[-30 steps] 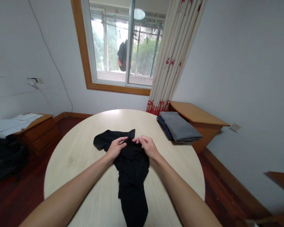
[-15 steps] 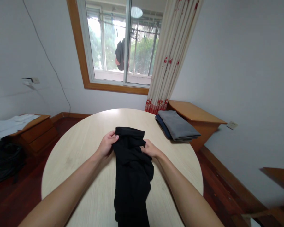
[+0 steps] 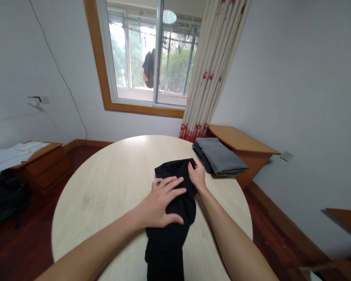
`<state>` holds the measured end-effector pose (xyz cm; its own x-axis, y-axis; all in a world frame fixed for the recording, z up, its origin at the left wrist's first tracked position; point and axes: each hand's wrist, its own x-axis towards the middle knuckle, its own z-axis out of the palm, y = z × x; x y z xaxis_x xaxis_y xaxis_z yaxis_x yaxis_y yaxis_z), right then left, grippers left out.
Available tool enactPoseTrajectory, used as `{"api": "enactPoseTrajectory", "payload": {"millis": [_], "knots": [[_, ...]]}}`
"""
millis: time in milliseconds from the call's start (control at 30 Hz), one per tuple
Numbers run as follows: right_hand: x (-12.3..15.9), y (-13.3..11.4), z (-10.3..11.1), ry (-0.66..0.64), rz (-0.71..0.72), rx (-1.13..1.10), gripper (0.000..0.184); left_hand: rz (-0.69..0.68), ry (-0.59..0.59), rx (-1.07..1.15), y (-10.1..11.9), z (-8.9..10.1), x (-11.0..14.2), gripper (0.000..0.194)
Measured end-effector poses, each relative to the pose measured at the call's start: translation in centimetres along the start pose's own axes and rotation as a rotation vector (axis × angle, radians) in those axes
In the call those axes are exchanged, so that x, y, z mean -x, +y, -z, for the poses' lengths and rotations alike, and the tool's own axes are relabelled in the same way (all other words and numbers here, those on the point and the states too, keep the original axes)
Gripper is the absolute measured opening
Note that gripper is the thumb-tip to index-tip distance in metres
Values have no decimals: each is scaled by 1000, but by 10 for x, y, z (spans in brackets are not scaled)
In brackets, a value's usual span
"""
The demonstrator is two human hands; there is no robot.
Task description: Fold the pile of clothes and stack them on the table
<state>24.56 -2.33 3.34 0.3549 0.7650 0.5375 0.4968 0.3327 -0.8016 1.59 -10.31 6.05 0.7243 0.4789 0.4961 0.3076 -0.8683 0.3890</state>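
Note:
A long black garment, which looks like a pair of trousers (image 3: 169, 242), lies lengthwise on the round pale table (image 3: 105, 187), and its lower part runs out of view at the bottom. My left hand (image 3: 165, 201) rests on the black cloth with fingers spread and thumb apart. At the far right corner of the waistband end, my right hand (image 3: 197, 175) pinches the cloth between thumb and fingers. Wrinkles show in the fabric between the two hands.
Folded grey and dark blue clothes (image 3: 220, 156) lie stacked at the table's right edge. Behind them stands a wooden desk (image 3: 242, 140). A small drawer cabinet (image 3: 46, 171) with papers is at left, beside a black bag (image 3: 6, 201). A curtain (image 3: 210, 74) hangs by the window.
My left hand has let go of the waistband's left corner and now lies flat on the cloth. My right hand has moved to the far right corner, and the waistband end has shifted right.

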Motion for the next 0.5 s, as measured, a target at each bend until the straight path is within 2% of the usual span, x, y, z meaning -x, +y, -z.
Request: {"api": "enactPoseTrajectory", "payload": {"millis": [67,133,200,267,300,367,433,500], "knots": [[0,3,0,8,-10,10,25,-45,-165,4,3,-15,0,78],[-1,6,1,3,-21,16,26,-50,-274,-25,-1,-25,0,65],[-2,8,3,-3,-21,31,26,-69,-319,-61,-6,-25,-1,39],[-5,12,7,8,-11,48,26,-115,-271,-48,-7,-14,-3,27],[-7,14,10,27,-8,54,27,-128,-202,-9,-6,-4,-3,28],[-12,18,17,96,-14,58,28,-88,50,107,-9,19,-2,32],[-17,23,24,190,-31,61,29,65,453,218,-22,43,2,33],[-21,29,31,263,-48,68,31,281,909,283,-48,62,8,31]]}}
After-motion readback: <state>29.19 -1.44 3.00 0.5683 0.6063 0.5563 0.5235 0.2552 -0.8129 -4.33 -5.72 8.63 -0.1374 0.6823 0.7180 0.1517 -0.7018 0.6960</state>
